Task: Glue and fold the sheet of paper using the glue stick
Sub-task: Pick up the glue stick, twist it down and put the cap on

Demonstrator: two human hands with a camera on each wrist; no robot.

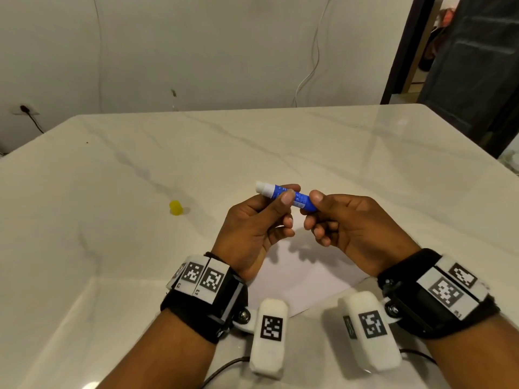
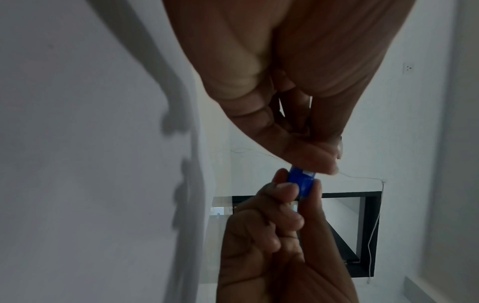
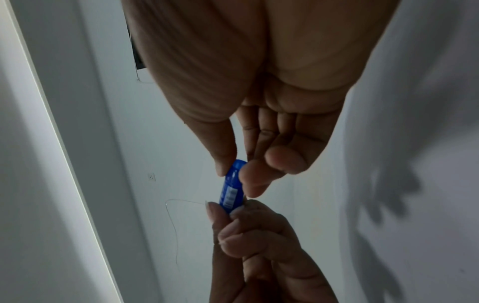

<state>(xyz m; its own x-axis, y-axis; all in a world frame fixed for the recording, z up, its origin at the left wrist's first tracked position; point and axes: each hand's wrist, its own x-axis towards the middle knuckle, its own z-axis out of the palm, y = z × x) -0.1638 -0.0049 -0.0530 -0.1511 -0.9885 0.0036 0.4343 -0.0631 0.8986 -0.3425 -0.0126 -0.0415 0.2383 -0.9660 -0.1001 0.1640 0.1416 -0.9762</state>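
A blue glue stick [image 1: 292, 198] with its white glue end [image 1: 262, 187] bare is held above the table, pointing up and left. My left hand [image 1: 286, 192] pinches its middle between thumb and forefinger. My right hand [image 1: 313, 204] pinches its lower blue end. In the left wrist view the blue tube [image 2: 302, 179] shows between both hands' fingertips. The right wrist view shows the glue stick [image 3: 232, 190] the same way. A white sheet of paper [image 1: 303, 279] lies flat on the table under the hands, partly hidden by the wrists. The yellow cap [image 1: 176, 207] stands on the table to the left.
The white marble table [image 1: 280, 141] stretches to a wall behind. A wall socket with a black plug [image 1: 25, 109] sits at far left, and white cables [image 1: 311, 66] hang down the wall. A dark doorway [image 1: 463, 51] is at the right.
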